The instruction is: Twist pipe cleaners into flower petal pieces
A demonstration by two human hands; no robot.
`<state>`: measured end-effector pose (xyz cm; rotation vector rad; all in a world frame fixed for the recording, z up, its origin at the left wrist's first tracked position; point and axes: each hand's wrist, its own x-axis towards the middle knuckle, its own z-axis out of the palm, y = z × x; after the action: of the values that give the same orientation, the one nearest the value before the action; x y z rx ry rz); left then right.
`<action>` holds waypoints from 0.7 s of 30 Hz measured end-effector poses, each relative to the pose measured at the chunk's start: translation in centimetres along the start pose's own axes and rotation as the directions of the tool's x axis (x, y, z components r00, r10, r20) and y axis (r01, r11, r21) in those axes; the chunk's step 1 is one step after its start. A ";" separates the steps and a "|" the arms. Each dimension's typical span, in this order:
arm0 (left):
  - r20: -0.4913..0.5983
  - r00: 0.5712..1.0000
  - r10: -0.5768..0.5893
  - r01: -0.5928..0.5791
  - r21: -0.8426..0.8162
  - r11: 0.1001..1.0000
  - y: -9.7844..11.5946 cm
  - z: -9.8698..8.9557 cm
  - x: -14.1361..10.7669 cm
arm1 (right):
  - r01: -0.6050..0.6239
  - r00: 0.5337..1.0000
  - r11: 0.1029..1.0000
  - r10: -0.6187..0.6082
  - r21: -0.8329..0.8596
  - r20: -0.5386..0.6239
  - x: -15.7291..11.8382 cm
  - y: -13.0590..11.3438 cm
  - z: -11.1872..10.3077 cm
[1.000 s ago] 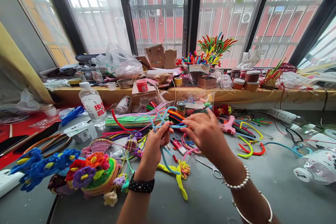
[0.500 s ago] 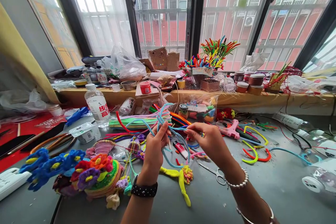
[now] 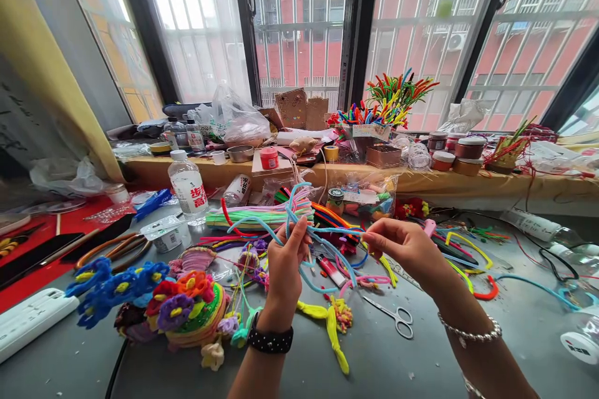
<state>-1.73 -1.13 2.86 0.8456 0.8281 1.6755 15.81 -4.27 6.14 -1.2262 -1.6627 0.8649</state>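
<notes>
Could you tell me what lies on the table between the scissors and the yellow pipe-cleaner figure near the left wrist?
In the head view, the grey table is bare between the scissors and the yellow figure, apart from its small multicoloured tuft.

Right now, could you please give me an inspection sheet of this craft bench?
Surface: grey table, crowded at the back.
Job's things: light blue pipe cleaners, bunched in the left hand; the right hand pinches one strand.
Clutter: scissors, water bottle, flower wreath, pipe cleaner stack.
Hands: both closed on the pipe cleaners.
Cables: black cable at right.
Surroundings: barred window, loaded sill.
</notes>
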 end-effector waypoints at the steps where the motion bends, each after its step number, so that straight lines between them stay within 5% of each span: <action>1: -0.012 1.000 0.008 -0.008 0.008 1.000 0.0 0.1 0.0 | -0.003 1.000 1.000 0.003 -0.023 0.004 0.0 0.1 -0.1; 6: 0.035 0.993 0.109 -0.113 0.176 0.978 -0.1 0.1 -0.5 | -0.015 0.998 0.973 0.030 -0.229 0.063 0.0 0.4 -0.5; 11: 0.226 0.967 0.121 -0.214 0.450 0.867 -0.1 0.1 -1.3 | 0.107 0.984 0.908 -0.155 -0.405 -0.086 -0.5 -0.4 0.4; 16: 0.269 0.959 0.088 -0.207 0.457 0.865 -0.1 0.3 -1.5 | 0.183 0.979 0.887 -0.124 -0.424 0.163 -0.8 -1.0 2.5; 21: 0.301 0.949 0.095 -0.227 0.442 0.868 -0.3 0.2 -1.1 | 0.158 0.980 0.845 -0.072 -0.510 0.185 0.1 0.3 2.8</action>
<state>-1.20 -2.09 2.60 1.4866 1.0120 1.4682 13.26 -4.23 4.82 -1.4208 -2.1722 0.4469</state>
